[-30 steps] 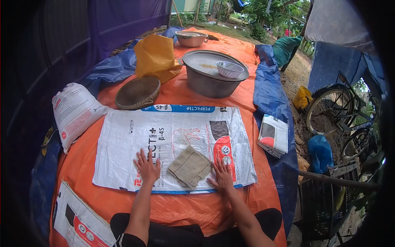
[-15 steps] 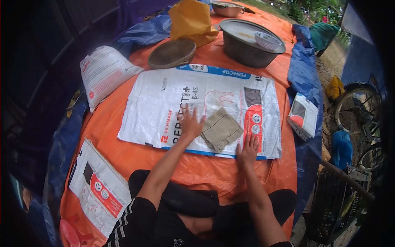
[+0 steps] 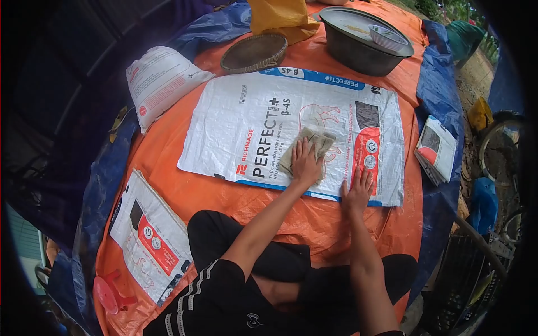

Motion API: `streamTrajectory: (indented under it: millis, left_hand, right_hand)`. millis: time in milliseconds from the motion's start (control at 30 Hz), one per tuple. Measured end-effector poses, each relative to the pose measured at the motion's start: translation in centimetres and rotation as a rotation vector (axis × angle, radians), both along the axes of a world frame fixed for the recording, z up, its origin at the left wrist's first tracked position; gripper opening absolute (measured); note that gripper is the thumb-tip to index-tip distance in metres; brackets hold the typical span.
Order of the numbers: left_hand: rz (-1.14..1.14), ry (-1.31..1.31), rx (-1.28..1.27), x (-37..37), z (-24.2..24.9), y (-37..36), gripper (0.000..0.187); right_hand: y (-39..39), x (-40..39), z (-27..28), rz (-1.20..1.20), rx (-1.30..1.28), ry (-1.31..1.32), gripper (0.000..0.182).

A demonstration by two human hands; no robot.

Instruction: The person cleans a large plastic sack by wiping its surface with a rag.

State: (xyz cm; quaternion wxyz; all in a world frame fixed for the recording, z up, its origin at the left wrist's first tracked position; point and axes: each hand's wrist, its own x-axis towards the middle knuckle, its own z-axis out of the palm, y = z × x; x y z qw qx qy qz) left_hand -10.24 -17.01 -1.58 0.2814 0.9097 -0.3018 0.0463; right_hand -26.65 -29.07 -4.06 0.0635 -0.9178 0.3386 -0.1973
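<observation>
A white woven feed sack printed "PERFECT+" lies flat on the orange tarp. On its middle lies a crumpled beige cloth. My left hand presses down on that cloth with fingers spread over it. My right hand lies flat, fingers apart, on the sack's near right corner beside the red print.
A filled white bag lies at the left, a woven basket and a lidded metal basin with a small bowl behind. Folded sacks lie at right and near left. A bicycle wheel stands far right.
My left hand has moved right from the bare sack onto the cloth, which is now bunched up. My right hand stays on the sack's corner. The view has tipped further down.
</observation>
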Motion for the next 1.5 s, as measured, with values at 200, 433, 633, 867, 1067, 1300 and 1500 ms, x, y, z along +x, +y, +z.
streamTrajectory:
  millis: [200,433,633,867,1067,1300,1500]
  left_hand:
    - [-0.074,0.124,0.061,-8.3,1.0,-0.2,0.061]
    - [-0.168,0.090,0.015,-7.4,-2.3,3.2,0.064]
    - [-0.043,0.010,0.125,-1.8,-1.5,10.0,0.075]
    - [0.048,0.063,0.292,5.5,-0.8,19.3,0.086]
    - [0.136,-0.053,0.391,13.8,0.8,32.3,0.086]
    - [0.362,-0.063,0.605,17.8,2.4,37.7,0.078]
    - [0.285,0.032,0.500,16.2,2.5,33.9,0.078]
  right_hand:
    - [-0.1,0.1,-0.2,-0.005,-0.010,-0.022,0.071]
    - [0.0,0.0,0.1,-0.005,0.024,-0.004,0.070]
    - [0.0,0.0,0.2,-0.001,0.006,-0.003,0.069]
    - [0.3,0.0,0.5,0.013,0.002,-0.010,0.065]
    - [0.5,0.1,0.6,0.012,-0.011,-0.006,0.064]
    - [0.3,0.1,0.6,0.001,0.014,0.008,0.065]
    - [-0.1,0.1,-0.1,-0.021,0.010,0.027,0.067]
